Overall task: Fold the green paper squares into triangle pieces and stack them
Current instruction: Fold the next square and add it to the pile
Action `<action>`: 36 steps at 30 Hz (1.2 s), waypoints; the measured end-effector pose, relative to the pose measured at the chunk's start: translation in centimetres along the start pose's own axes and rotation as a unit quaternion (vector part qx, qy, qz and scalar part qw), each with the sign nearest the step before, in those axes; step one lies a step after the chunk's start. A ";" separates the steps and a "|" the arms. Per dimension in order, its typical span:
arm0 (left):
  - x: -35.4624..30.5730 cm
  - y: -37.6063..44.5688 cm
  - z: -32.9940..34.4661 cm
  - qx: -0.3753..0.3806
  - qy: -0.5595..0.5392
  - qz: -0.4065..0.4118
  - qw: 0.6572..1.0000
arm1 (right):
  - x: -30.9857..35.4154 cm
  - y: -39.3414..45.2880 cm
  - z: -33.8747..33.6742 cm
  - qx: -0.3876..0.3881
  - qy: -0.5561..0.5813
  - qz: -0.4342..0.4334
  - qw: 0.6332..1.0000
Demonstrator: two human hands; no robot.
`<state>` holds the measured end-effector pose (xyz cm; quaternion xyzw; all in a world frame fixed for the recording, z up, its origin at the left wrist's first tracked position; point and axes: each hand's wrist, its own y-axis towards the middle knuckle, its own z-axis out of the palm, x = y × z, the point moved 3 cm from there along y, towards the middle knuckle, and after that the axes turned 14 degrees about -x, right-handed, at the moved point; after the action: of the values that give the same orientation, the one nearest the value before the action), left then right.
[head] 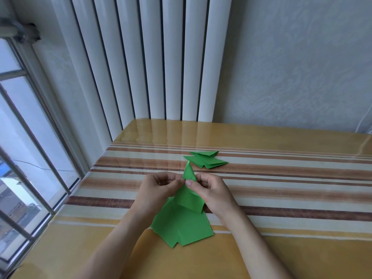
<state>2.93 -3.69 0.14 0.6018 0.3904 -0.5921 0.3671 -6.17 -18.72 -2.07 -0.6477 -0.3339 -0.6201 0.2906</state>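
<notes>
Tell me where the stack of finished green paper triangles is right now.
In the head view, the stack of folded green paper triangles lies on the striped table, just beyond both hands, right of centre, toward the white radiator.

1. The left hand (159, 188) and right hand (211, 190) cover the folded paper's (188, 198) side edges.
2. That paper hides part of the flat squares (181, 226).
3. How many triangles (205, 159) are stacked cannot be told.
4. The table (302, 178) runs off the right and bottom edges.
</notes>
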 end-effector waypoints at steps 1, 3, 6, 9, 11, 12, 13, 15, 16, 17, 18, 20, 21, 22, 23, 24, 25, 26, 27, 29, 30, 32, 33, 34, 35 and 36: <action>0.0 0.0 0.0 -0.002 0.003 0.001 1.000 | 0.0 0.0 0.0 0.000 -0.003 -0.001 1.000; -0.1 -0.1 0.1 -0.001 0.013 0.009 1.000 | 0.0 0.0 -0.1 0.001 -0.007 0.000 1.000; -0.4 -0.2 0.1 -0.008 0.020 0.023 1.000 | 0.2 -0.2 0.0 0.021 -0.016 0.006 1.000; -0.4 -0.1 -0.2 -0.030 0.005 0.022 0.999 | 0.3 -0.3 0.3 0.040 -0.031 -0.004 0.999; -0.5 -0.1 -0.3 -0.031 -0.002 0.020 0.999 | 0.3 -0.4 0.4 0.043 -0.034 -0.009 0.998; -0.5 -0.1 -0.2 -0.030 -0.008 0.018 0.999 | 0.4 -0.4 0.4 0.045 -0.034 -0.012 0.998; -0.6 -0.2 -0.2 -0.030 -0.017 0.016 0.999 | 0.5 -0.4 0.3 0.046 -0.033 -0.015 0.998; -0.9 -0.4 -0.1 -0.031 -0.033 0.010 0.999 | 0.7 -0.6 0.4 0.053 -0.034 -0.023 0.998; -1.0 -0.5 -0.1 -0.029 -0.039 0.008 0.999 | 0.7 -0.6 0.4 0.056 -0.034 -0.025 0.998; -1.0 -0.5 0.0 -0.024 -0.046 0.006 0.999 | 0.6 -0.6 0.4 0.057 -0.035 -0.026 0.997; -0.9 -0.4 0.0 -0.020 -0.051 0.005 0.999 | 0.6 -0.6 0.4 0.057 -0.036 -0.026 0.997; -0.7 -0.3 -0.1 -0.020 -0.053 0.008 0.998 | 0.5 -0.6 0.4 0.056 -0.035 -0.020 0.998; -0.7 -0.3 -0.1 -0.021 -0.052 0.009 0.998 | 0.5 -0.5 0.4 0.058 -0.034 -0.016 0.998; -0.7 -0.4 -0.1 -0.025 -0.051 0.009 0.998 | 0.5 -0.6 0.4 0.062 -0.033 -0.014 0.997; -0.8 -0.4 -0.1 -0.029 -0.050 0.012 0.998 | 0.5 -0.6 0.4 0.065 -0.033 -0.013 0.997; -0.9 -0.5 -0.1 -0.035 -0.049 0.015 0.998 | 0.5 -0.6 0.5 0.066 -0.036 -0.012 0.997; -1.0 -0.6 -0.1 -0.044 -0.047 0.018 0.998 | 0.5 -0.6 0.5 0.068 -0.040 -0.012 0.997; -1.1 -0.6 -0.1 -0.052 -0.044 0.020 0.997 | 0.5 -0.6 0.5 0.069 -0.044 -0.013 0.997; -1.1 -0.6 -0.1 -0.056 -0.043 0.024 0.997 | 0.4 -0.6 0.5 0.069 -0.047 -0.013 0.996; -1.2 -0.6 0.0 -0.056 -0.041 0.026 0.997 | 0.4 -0.6 0.5 0.069 -0.050 -0.014 0.996; -1.2 -0.7 0.0 -0.057 -0.040 0.024 0.997 | 0.4 -0.6 0.5 0.069 -0.051 -0.017 0.996; -1.3 -0.7 0.0 -0.057 -0.037 0.021 0.997 | 0.4 -0.6 0.6 0.069 -0.052 -0.020 0.996; -1.3 -0.6 0.0 -0.058 -0.036 0.018 0.998 | 0.4 -0.6 0.6 0.069 -0.051 -0.020 0.996; -1.4 -0.6 0.0 -0.058 -0.036 0.016 0.998 | 0.4 -0.6 0.6 0.070 -0.052 -0.019 0.996; -1.3 -0.6 0.0 -0.058 -0.036 0.014 0.998 | 0.4 -0.6 0.6 0.071 -0.052 -0.019 0.996; -1.3 -0.6 0.0 -0.058 -0.038 0.011 0.998 | 0.4 -0.6 0.6 0.072 -0.054 -0.018 0.996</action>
<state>2.34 -3.50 1.48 0.5611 0.4034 -0.5863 0.4227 -6.32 -17.86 -1.70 -0.6514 -0.4043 -0.5639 0.3071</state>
